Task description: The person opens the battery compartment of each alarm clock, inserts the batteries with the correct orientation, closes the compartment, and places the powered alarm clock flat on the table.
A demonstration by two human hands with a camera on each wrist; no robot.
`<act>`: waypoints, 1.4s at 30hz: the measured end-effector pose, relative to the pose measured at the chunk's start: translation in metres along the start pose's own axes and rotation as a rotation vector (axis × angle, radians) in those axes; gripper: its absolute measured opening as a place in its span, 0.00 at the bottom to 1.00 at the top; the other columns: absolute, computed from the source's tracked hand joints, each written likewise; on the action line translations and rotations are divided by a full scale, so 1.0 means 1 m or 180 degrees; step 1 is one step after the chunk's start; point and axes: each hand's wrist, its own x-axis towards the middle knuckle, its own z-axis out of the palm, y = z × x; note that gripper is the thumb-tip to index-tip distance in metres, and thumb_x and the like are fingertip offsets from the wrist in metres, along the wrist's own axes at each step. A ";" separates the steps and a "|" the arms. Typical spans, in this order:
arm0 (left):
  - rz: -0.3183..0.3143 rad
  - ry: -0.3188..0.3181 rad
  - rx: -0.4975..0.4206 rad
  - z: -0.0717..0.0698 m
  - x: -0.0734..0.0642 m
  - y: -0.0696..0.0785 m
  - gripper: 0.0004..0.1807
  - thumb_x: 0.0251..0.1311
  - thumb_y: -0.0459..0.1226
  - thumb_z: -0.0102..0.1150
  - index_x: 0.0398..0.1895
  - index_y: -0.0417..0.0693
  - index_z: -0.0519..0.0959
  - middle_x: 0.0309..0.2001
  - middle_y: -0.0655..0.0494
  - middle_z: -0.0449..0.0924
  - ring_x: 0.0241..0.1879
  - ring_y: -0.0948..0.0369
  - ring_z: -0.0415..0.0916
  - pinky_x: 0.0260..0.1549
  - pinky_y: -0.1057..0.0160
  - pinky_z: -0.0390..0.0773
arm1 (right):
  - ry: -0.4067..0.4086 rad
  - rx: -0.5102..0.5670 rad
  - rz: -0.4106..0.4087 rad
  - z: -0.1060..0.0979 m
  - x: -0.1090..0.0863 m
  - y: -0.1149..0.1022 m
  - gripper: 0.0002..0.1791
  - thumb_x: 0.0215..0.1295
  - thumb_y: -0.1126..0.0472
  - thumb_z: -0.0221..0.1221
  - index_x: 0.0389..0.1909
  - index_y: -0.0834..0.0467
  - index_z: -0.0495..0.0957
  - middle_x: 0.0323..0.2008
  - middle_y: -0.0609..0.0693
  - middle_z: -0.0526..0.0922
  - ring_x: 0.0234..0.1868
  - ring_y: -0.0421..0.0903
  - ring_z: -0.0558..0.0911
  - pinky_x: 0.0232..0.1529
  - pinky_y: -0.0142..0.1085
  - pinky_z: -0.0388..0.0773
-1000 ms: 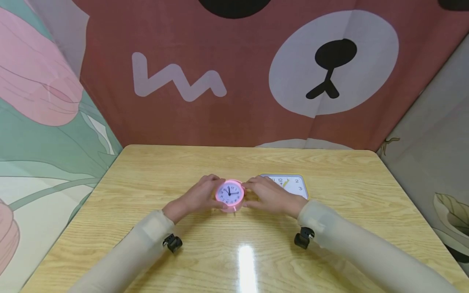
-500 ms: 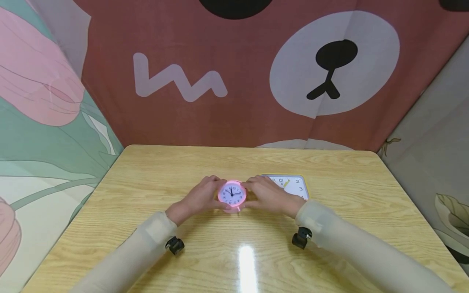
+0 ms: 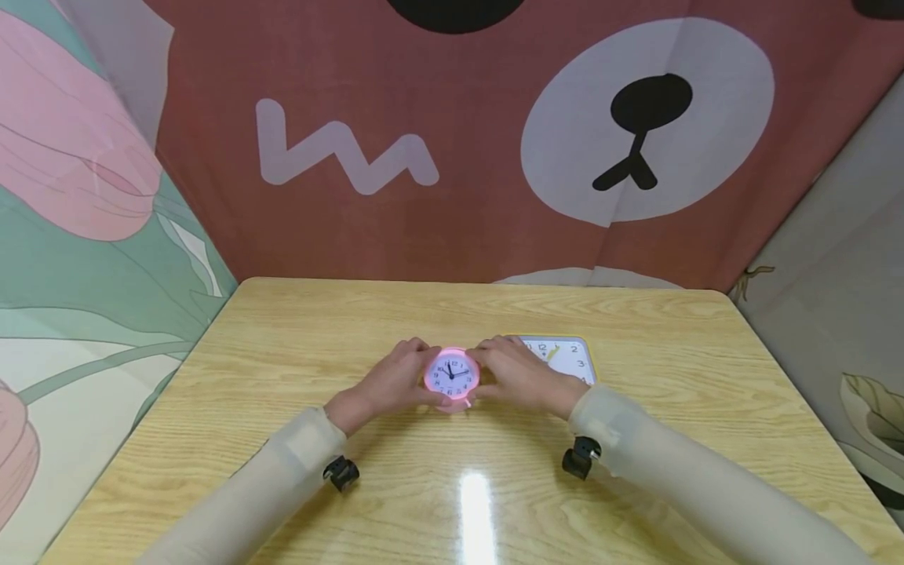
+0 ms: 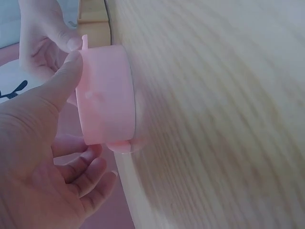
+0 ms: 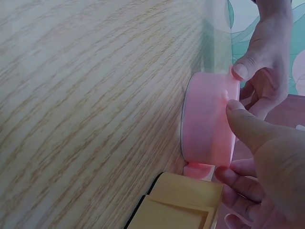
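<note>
A small round alarm clock (image 3: 452, 375) with a pink rim and white dial lies face up at the middle of the table. From the left, my left hand (image 3: 388, 382) grips its edge, thumb toward the front and fingers at the back. My right hand (image 3: 528, 378) holds the opposite side in the same way. Both wrist views show the clock's smooth pink side wall (image 4: 107, 95) close over the wood, with my left thumb (image 4: 64, 83) and right thumb (image 5: 250, 126) on its upper edge. A small knob sticks out from that wall.
Behind my right hand lies a square clock (image 3: 570, 359) with a yellow frame, partly covered by the hand. Its yellow side (image 5: 176, 200) stands close beside the pink clock. A printed cloth (image 3: 480, 227) hangs behind the wooden table (image 3: 339, 314).
The pink clock has shifted slightly right and turned a little counter-clockwise. My left hand has moved right with it, while my right hand has barely moved.
</note>
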 end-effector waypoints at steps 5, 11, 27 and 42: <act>0.0040 -0.0077 -0.0071 -0.002 0.001 -0.002 0.41 0.49 0.48 0.79 0.67 0.45 0.75 0.50 0.50 0.77 0.48 0.58 0.70 0.47 0.57 0.75 | -0.0009 0.0032 0.0015 -0.001 0.001 0.001 0.34 0.57 0.44 0.71 0.61 0.57 0.80 0.56 0.53 0.85 0.59 0.52 0.79 0.67 0.55 0.67; 0.0010 -0.0059 -0.0130 -0.002 0.003 0.000 0.39 0.49 0.48 0.79 0.65 0.46 0.78 0.51 0.49 0.77 0.49 0.57 0.70 0.47 0.56 0.76 | -0.0006 0.0047 0.0031 -0.003 0.001 0.003 0.34 0.57 0.44 0.72 0.61 0.57 0.80 0.55 0.53 0.85 0.58 0.51 0.80 0.66 0.55 0.68; -0.0071 0.0085 -0.0050 0.004 0.011 0.002 0.37 0.48 0.49 0.79 0.62 0.45 0.80 0.48 0.50 0.77 0.46 0.57 0.71 0.46 0.58 0.76 | 0.0003 0.0149 0.0017 -0.006 0.003 0.013 0.31 0.59 0.49 0.72 0.61 0.57 0.81 0.55 0.53 0.85 0.57 0.51 0.80 0.63 0.55 0.67; -0.0076 0.0092 -0.0080 0.003 0.019 -0.001 0.39 0.49 0.48 0.79 0.64 0.43 0.78 0.48 0.50 0.78 0.47 0.57 0.70 0.45 0.58 0.74 | -0.0071 0.0213 0.0114 -0.005 0.009 0.020 0.34 0.56 0.48 0.73 0.63 0.57 0.79 0.56 0.53 0.84 0.58 0.51 0.80 0.68 0.56 0.64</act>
